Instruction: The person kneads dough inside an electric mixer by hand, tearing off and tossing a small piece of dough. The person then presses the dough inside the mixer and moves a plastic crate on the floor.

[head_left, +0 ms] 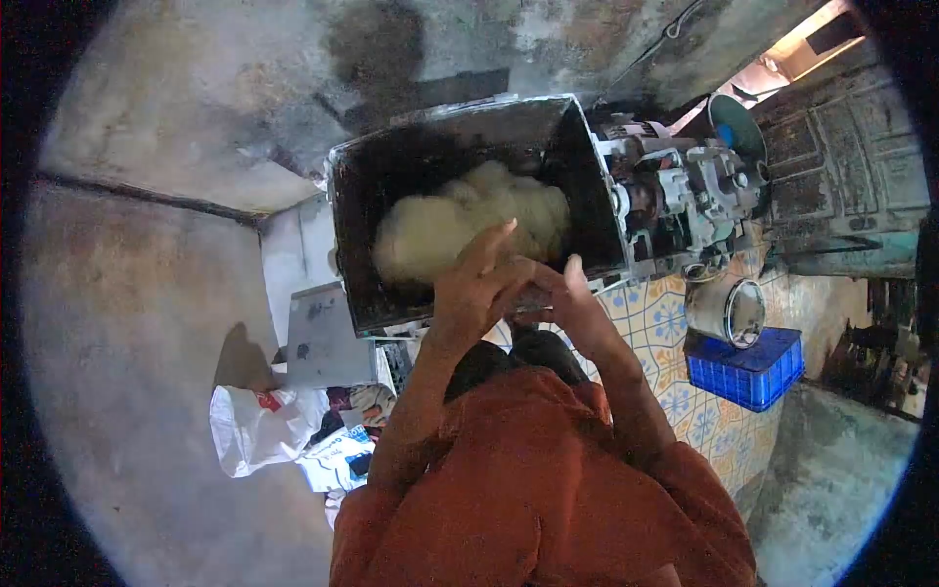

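A dark rectangular metal bin (597, 186) holds a large pale, lumpy mass (430, 230), partly blurred. Over the bin's near edge my left hand (479, 279) is held with its fingers apart, in front of the mass. Beside it is my right hand (572, 298), thumb raised, its fingers meeting or overlapping those of my left hand. Nothing shows in either hand. Whether the fingertips touch the mass cannot be made out.
Greasy machinery (690, 191) adjoins the bin's right side. A blue crate (748, 372) bears a metal pot (719, 308) at the right. A grey panel (328, 338) and white sacks (254, 430) lie at the left. Patterned tiles (660, 338) cover the floor.
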Available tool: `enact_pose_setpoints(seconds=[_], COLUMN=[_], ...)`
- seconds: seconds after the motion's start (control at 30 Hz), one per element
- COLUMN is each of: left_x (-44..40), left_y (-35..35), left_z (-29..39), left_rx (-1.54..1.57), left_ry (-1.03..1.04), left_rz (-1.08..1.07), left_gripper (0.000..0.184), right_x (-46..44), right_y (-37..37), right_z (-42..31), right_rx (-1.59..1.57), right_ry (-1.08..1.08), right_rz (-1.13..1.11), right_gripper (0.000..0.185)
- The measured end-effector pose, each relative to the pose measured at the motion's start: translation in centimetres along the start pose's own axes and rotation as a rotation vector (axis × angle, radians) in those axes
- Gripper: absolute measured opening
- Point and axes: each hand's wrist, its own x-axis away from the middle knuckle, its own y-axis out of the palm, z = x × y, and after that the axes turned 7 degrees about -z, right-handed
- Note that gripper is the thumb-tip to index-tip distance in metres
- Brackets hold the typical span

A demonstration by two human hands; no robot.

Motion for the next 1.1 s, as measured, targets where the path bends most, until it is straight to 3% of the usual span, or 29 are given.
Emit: enact_pose_setpoints(seconds=[0.07,0.13,0.17,0.23,0.37,0.47,0.53,0.77,0.83,0.87,0.93,0.97,1.03,1.07,1.1], left_x=[0.4,1.2,1.4,1.5,1.0,0.7,0.7,1.0,1.2,1.1,0.6,0.7,0.6,0.2,0.3], left_y=[0.2,0.8,0.7,0.3,0.1,0.4,0.4,1.7,2.2,2.1,1.5,1.5,1.3,1.0,1.2], left_z=[-0.5,-1.3,-1.7,-2.0,-0.7,-0.3,-0.3,-1.9,-1.8,-1.5,-0.9,-0.9,-0.7,-0.4,-0.4], left_rx=[-0.039,0.131,0.130,-0.021,0.069,0.060,0.112,0.139,0.647,0.645,1.197,1.197,1.460,1.361,1.361], left_ry=[-0.011,-0.254,-0.254,-0.201,-0.134,-0.135,-0.153,-0.185,-0.372,-0.374,-0.904,-0.903,-1.056,-1.071,-1.072], left_rz=[0.006,-0.002,-0.002,0.131,0.076,0.013,0.001,0.035,0.163,0.162,0.214,0.215,0.269,0.217,0.217], left_gripper=[0.026,0.022,0.022,0.021,0.020,0.022,0.022,0.020,0.025,0.025,0.033,0.033,0.037,0.036,0.036], right_x=[0.0,-0.1,0.1,0.8,0.5,0.8,0.8,0.4,-0.9,-1.0,-1.1,-1.2,-1.5,-1.8,-1.8], right_y=[-0.9,-1.0,-0.7,0.4,-0.9,-0.7,-1.2,-1.4,-2.8,-3.2,-3.5,-3.4,-2.7,-2.3,-2.0], right_z=[0.8,0.9,0.5,-0.9,0.3,-0.1,-0.5,-0.1,1.2,1.5,1.8,1.6,1.2,1.0,1.0], right_rx=[0.110,0.029,0.029,0.053,0.023,0.006,0.191,0.237,0.155,0.154,0.342,0.342,0.561,0.780,0.779], right_ry=[-0.066,-0.090,-0.091,-0.064,-0.076,-0.036,-0.142,-0.166,-0.161,-0.159,-0.327,-0.328,-0.409,-0.489,-0.488], right_rz=[-0.127,-0.180,-0.180,-0.033,-0.116,-0.056,-0.219,-0.117,-0.146,-0.147,0.033,0.032,0.184,0.251,0.252], right_gripper=[0.094,0.102,0.102,0.084,0.086,0.089,0.090,0.091,0.088,0.088,0.064,0.064,0.040,0.048,0.048])
